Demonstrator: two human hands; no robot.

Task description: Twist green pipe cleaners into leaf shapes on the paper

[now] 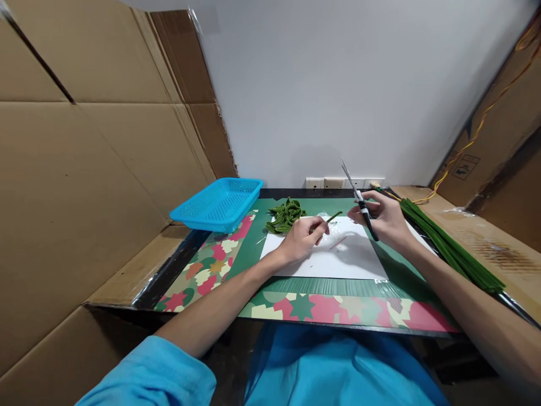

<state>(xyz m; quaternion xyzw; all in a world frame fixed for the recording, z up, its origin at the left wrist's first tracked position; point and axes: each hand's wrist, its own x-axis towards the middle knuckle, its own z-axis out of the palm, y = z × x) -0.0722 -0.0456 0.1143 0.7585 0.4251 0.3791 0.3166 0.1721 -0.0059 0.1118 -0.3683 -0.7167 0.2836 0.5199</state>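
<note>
My left hand (302, 237) is closed in a pinch on a short green pipe cleaner (335, 216), above a white sheet (338, 262). The pipe cleaner's free end points right, toward my other hand. My right hand (386, 217) grips a slim black-and-white tool (362, 206) with a thin silver pointed end tilted up and left; its exact kind is unclear. Just behind my left hand lies a heap of curled green pipe cleaner pieces (287, 215). A bundle of long straight green pipe cleaners (448, 245) rests to the right, beyond my right forearm.
A blue perforated plastic basket (215, 206) stands at the left back of the table. The green mat (253, 248) has a patterned border. Cardboard walls (105, 152) rise on both sides, with wall sockets (333, 183) behind. A yellow cord (477, 132) runs down the right.
</note>
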